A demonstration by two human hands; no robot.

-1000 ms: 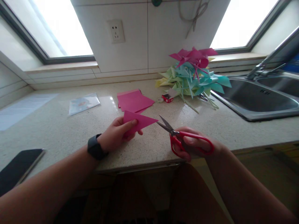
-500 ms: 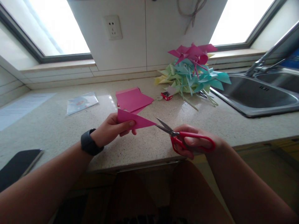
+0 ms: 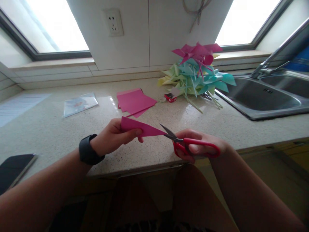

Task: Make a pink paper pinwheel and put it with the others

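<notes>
My left hand (image 3: 120,133) pinches a pink sheet of paper folded into a triangle (image 3: 145,127), thumb on the near face, with its sharp corner pointing right. In my right hand (image 3: 200,145) is a pair of red-handled scissors (image 3: 175,138), fingers through the loops. The blades are spread apart, and the paper's tip lies between them. Both hands are held above the front part of the counter. Behind the folded paper lies a small stack of pink paper sheets (image 3: 136,101).
Paper pinwheels (image 3: 198,74) in pink, blue, green and yellow are heaped at the back, beside a steel sink (image 3: 260,96). A small red box (image 3: 170,97) lies in front of them. To the left are a clear packet (image 3: 80,104), a printed sheet (image 3: 21,106) and a phone (image 3: 16,170).
The folded paper's tip has come further in between the scissor blades, as the two hands have drawn closer together. The whole view has shifted slightly.
</notes>
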